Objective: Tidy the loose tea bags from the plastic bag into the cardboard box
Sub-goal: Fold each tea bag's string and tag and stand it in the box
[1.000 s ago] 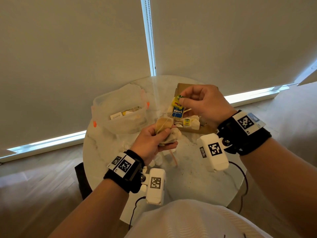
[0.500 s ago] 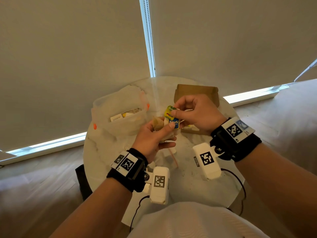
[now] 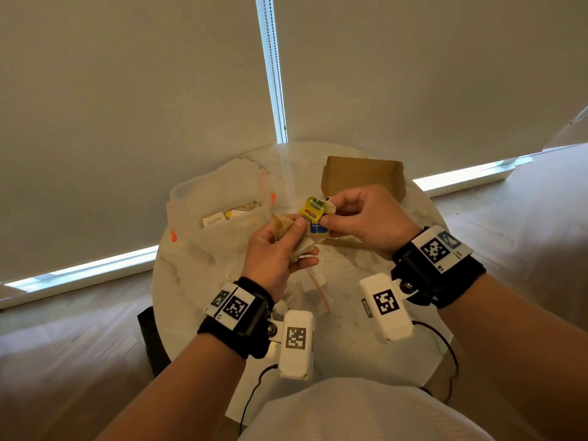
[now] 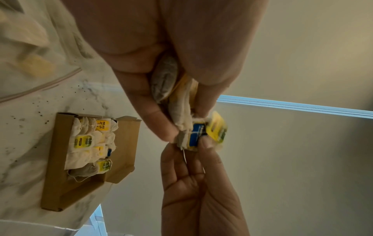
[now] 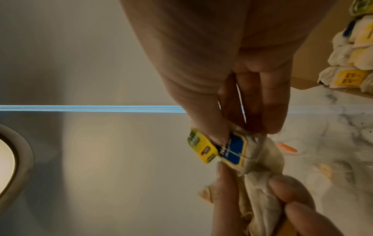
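Round white marble-topped table (image 3: 197,281), dark specks scattered over it; everything else placed from this.

Clear plastic zip bag with orange tabs (image 3: 219,198), lying on the table's far left part. A pale paper packet shows through its wall; other contents too blurred to name.

Open brown cardboard box (image 3: 362,173), on the table's far right part, lid flap tilted back. From the left wrist view it sits flat on the marble (image 4: 58,159), and white tea bags with yellow tags (image 4: 90,143) lie packed inside in rows; one tag reads RELAX.

My left hand (image 3: 280,253), raised above the table's middle, between bag and box. Fingers and thumb curled round a bunch of crumpled beige tea bags (image 3: 286,227); the bunch is off the table, well apart from the box floor.

My right hand (image 3: 366,218), above the table just in front of the box, touching the same bunch. Thumb and fingers pinch the paper tags at its end: a small blue square paper tag (image 3: 318,229) and a small yellow-and-green paper tag (image 3: 313,207) just above it. A thin string runs from the tags past my right palm (image 4: 184,156).

A thin red-and-white strip (image 3: 315,286) lies on the marble beneath my hands.
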### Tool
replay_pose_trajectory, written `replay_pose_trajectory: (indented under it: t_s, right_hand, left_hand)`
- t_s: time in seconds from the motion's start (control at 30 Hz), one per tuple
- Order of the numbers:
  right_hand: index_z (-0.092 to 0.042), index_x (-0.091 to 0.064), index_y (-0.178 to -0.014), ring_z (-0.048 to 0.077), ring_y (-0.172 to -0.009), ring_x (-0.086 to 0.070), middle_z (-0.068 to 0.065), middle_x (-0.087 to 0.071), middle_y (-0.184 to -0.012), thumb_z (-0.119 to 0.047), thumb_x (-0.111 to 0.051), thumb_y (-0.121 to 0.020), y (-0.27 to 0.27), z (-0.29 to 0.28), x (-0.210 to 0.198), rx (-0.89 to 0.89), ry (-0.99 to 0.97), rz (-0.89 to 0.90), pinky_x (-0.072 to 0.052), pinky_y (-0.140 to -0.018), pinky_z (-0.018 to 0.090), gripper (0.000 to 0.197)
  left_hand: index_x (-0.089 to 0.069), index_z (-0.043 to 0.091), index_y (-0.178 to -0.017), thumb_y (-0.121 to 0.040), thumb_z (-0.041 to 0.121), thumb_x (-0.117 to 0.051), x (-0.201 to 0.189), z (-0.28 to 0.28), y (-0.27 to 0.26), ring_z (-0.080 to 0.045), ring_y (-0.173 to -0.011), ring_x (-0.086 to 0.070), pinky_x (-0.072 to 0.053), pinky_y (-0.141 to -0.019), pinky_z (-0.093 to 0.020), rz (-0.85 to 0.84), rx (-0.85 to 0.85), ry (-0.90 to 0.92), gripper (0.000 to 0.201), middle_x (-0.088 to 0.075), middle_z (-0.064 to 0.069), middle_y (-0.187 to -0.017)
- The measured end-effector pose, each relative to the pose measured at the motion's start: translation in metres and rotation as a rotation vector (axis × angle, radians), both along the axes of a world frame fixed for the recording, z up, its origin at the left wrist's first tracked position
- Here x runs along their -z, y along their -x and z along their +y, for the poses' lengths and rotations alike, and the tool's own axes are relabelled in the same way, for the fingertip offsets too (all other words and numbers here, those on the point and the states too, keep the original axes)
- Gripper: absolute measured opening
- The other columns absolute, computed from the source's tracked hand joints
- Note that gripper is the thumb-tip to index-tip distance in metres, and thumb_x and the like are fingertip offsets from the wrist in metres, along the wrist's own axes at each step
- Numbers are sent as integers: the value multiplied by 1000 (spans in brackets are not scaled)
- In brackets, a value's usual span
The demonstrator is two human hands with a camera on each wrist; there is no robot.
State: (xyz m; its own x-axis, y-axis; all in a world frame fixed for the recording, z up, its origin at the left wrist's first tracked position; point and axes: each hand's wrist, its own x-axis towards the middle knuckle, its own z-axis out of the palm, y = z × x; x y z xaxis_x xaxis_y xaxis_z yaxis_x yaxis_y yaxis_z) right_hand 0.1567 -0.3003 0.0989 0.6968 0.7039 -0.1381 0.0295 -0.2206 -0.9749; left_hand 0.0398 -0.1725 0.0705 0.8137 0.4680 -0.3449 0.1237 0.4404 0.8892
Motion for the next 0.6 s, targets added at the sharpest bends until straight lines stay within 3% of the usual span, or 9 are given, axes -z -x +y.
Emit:
replay_pose_trajectory:
  t_s: [0.07,0.2,0.3,0.4,0.6]
  right_hand:
    - [1,-69,-98,34,-87,-72,13,-75,-91,-9,-72,-85,-3,-1,-1,16,-2,-2,-61,-75,43,17]
    - [-7,-68,-99,25,-82,-73,7,-74,-91,-7,-67,-90,-13,-4,-2,26,51,-91,-62,-68,40,10]
    - [-24,-65,-91,26,-77,-72,5,-69,-88,-9,-66,-90,-24,-8,1,-18,140,-241,-62,-62,40,15]
    - [-35,-62,-89,22,-77,-70,1,-68,-87,-17,-69,-88,-31,-13,5,-107,240,-371,-61,-66,41,20]
    - [-22,-68,-90,21,-78,-72,4,-72,-89,-12,-73,-85,-33,-19,14,-34,146,-243,-62,-67,40,12]
  left_hand:
    - [-68,9,-106,-96,18,-60,1,1,0,-18,-62,-65,-58,-54,-27,7,-15,-1,15,-69,-9,-82]
    - [-69,10,-96,-96,16,-61,-1,4,-2,-17,-61,-64,-58,-54,-27,12,-34,-19,11,-66,-8,-76]
    - [-69,11,-93,-97,15,-59,-2,9,-2,-16,-61,-63,-56,-53,-25,3,-45,-47,11,-66,-6,-74]
    - [-70,11,-91,-97,15,-59,-5,14,-4,-18,-62,-63,-56,-53,-25,-9,-50,-58,12,-66,-9,-77]
    - [-69,8,-97,-97,20,-59,-7,19,-7,-20,-67,-63,-58,-56,-29,-4,-44,33,15,-66,-10,-84]
